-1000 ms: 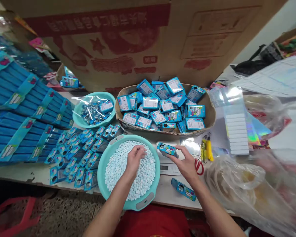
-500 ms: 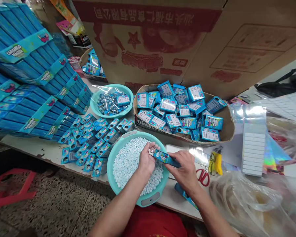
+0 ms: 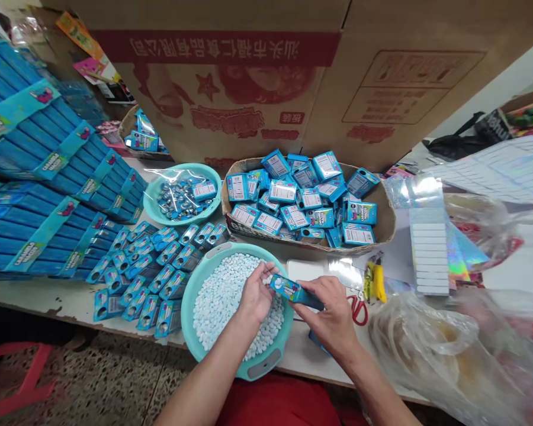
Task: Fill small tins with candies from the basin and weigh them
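Note:
My right hand [image 3: 331, 310] grips a small blue candy box [image 3: 293, 291], tilted, with the round hole in its end turned toward my left hand. Cupped palm up at that end, my left hand [image 3: 256, 296] holds a few small white candies [image 3: 266, 280] against the hole. Both hands are over the right part of a turquoise basin [image 3: 213, 260], which holds a heap of pale blue and white candies [image 3: 222, 296]. Left of the basin, several more blue boxes [image 3: 160, 278] stand close together with their holes up.
A cut-down carton [image 3: 382, 236] full of blue boxes stands behind, before a large cardboard box [image 3: 320, 106]. A smaller turquoise basin [image 3: 148, 207] holds shiny pieces. Stacked display packs [image 3: 62, 165] rise at left. Red scissors [image 3: 359, 310], a yellow cutter [image 3: 379, 283] and plastic bags [image 3: 426, 343] lie right.
The view has turned to the right, so the scene sits further left. My hands stay together at the box, and fewer candies show in my left hand.

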The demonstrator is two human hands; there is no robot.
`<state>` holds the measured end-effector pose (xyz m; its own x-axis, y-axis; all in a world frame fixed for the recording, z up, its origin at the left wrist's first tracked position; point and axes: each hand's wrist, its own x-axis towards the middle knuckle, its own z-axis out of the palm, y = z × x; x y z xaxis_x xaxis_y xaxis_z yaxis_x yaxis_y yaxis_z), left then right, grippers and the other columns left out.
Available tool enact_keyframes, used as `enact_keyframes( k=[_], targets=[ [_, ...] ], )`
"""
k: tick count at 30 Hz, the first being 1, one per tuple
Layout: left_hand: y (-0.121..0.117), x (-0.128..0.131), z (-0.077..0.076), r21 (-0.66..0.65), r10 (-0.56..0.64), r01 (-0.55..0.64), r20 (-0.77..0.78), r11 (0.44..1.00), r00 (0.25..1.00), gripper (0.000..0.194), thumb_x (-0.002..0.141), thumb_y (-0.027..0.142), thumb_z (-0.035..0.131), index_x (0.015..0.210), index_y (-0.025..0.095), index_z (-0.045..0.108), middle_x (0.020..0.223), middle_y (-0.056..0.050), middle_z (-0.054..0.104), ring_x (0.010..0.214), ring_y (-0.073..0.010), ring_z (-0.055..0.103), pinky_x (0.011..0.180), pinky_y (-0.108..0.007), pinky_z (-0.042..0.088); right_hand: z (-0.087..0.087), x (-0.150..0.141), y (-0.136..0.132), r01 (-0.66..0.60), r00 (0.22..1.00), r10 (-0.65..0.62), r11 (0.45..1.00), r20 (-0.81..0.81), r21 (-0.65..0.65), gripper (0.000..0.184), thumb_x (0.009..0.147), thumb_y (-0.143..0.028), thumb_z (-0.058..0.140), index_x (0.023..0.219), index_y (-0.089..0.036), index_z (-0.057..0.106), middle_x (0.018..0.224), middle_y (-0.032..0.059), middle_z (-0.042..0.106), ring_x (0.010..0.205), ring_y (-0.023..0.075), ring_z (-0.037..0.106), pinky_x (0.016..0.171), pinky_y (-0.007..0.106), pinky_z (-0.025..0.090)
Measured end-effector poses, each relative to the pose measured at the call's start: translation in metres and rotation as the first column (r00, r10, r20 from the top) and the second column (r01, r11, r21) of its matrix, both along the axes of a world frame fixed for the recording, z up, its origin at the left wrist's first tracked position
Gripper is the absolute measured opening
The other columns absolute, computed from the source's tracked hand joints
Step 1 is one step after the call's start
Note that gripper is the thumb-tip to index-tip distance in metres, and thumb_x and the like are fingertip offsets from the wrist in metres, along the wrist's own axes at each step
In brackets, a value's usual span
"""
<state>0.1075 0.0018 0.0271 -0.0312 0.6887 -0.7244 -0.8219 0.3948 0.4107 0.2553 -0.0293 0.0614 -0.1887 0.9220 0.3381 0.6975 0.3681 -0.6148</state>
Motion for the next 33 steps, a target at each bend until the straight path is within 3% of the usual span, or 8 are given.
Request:
enact_keyframes(
  k=[9, 12, 14, 16, 18, 20, 26, 33],
  targets=[
    [-0.002, 0.011, -0.012, -0.036, -0.015, 0.014, -0.034, 0.999, 0.999, 0.010, 0.073, 0.022, 0.063, 0.077, 0.012, 0.063, 0.077, -0.005, 0.063, 0.066, -0.0106, 0.059, 0.057, -0.020, 0.046, -0.017, 0.013, -0.003, 0.061, 0.997, -0.065, 0.995, -0.040, -0.083, 0.023, 0.072, -0.033, 0.070, 0.094, -0.026, 0.066, 0.080, 0.0021, 0.064, 0.081, 0.0229, 0.053, 0.072, 0.037, 0.038],
    [-0.007, 0.000, -0.018, 0.039, -0.156, 0.168, -0.220, 0.985, 0.963, 0.014, 0.071, 0.026, 0.065, 0.077, 0.014, 0.064, 0.075, -0.004, 0.062, 0.070, -0.0139, 0.059, 0.063, -0.024, 0.047, -0.028, 0.026, -0.004, 0.116, 0.969, -0.154, 0.974, -0.194, -0.197, 0.025, 0.073, -0.036, 0.069, 0.095, -0.025, 0.065, 0.083, 0.0027, 0.064, 0.077, 0.0211, 0.054, 0.070, 0.035, 0.043],
    [-0.011, -0.015, -0.022, 0.072, -0.281, 0.376, -0.540, 0.924, 0.794, 0.018, 0.070, 0.032, 0.066, 0.078, 0.016, 0.065, 0.083, -0.007, 0.064, 0.086, -0.0203, 0.060, 0.077, -0.031, 0.047, -0.042, 0.039, -0.001, 0.175, 0.918, -0.264, 0.939, -0.296, -0.295, 0.028, 0.072, -0.039, 0.070, 0.095, -0.024, 0.063, 0.085, 0.0028, 0.063, 0.075, 0.0195, 0.056, 0.069, 0.034, 0.046],
    [-0.015, -0.031, -0.027, 0.008, -0.265, 0.509, -0.847, 0.861, 0.460, 0.023, 0.069, 0.036, 0.066, 0.084, 0.019, 0.067, 0.103, -0.009, 0.063, 0.110, -0.0264, 0.051, 0.096, -0.039, 0.039, -0.060, 0.052, 0.003, 0.204, 0.860, -0.353, 0.899, -0.367, -0.386, 0.033, 0.069, -0.041, 0.071, 0.095, -0.022, 0.062, 0.087, 0.0032, 0.064, 0.075, 0.0195, 0.058, 0.072, 0.036, 0.049],
    [-0.017, -0.043, -0.032, -0.084, -0.206, 0.549, -0.965, 0.831, 0.163, 0.030, 0.071, 0.037, 0.064, 0.096, 0.022, 0.065, 0.118, -0.009, 0.058, 0.121, -0.0276, 0.043, 0.104, -0.043, 0.030, -0.078, 0.062, 0.009, 0.194, 0.813, -0.403, 0.869, -0.422, -0.455, 0.039, 0.065, -0.043, 0.073, 0.094, -0.021, 0.062, 0.088, 0.0040, 0.064, 0.077, 0.0206, 0.060, 0.075, 0.038, 0.050],
    [-0.017, -0.050, -0.036, -0.144, -0.209, 0.580, -0.977, 0.802, 0.046, 0.034, 0.076, 0.041, 0.056, 0.104, 0.023, 0.062, 0.119, -0.009, 0.058, 0.119, -0.0268, 0.045, 0.103, -0.044, 0.030, -0.092, 0.068, 0.015, 0.162, 0.779, -0.425, 0.847, -0.462, -0.506, 0.042, 0.062, -0.045, 0.074, 0.093, -0.020, 0.061, 0.088, 0.0044, 0.065, 0.077, 0.0213, 0.061, 0.074, 0.039, 0.052],
    [-0.014, -0.054, -0.038, -0.182, -0.228, 0.610, -0.974, 0.772, -0.002, 0.033, 0.078, 0.045, 0.051, 0.097, 0.022, 0.064, 0.108, -0.009, 0.062, 0.110, -0.0264, 0.052, 0.096, -0.040, 0.038, -0.101, 0.084, 0.011, 0.135, 0.780, -0.432, 0.824, -0.454, -0.551, 0.057, 0.060, -0.048, 0.074, 0.107, -0.022, 0.056, 0.106, 0.0087, 0.063, 0.081, 0.0205, 0.061, 0.072, 0.039, 0.054],
    [-0.008, -0.058, -0.039, -0.212, -0.274, 0.597, -0.962, 0.774, 0.014, 0.034, 0.075, 0.046, 0.054, 0.095, 0.020, 0.065, 0.106, -0.009, 0.064, 0.106, -0.0274, 0.055, 0.089, -0.038, 0.042, -0.086, 0.110, -0.044, 0.309, 0.693, -0.602, 0.745, -0.397, -0.591, 0.053, 0.067, -0.049, 0.070, 0.108, -0.018, 0.056, 0.101, 0.0127, 0.065, 0.075, 0.0195, 0.062, 0.073, 0.041, 0.053]
  ],
)
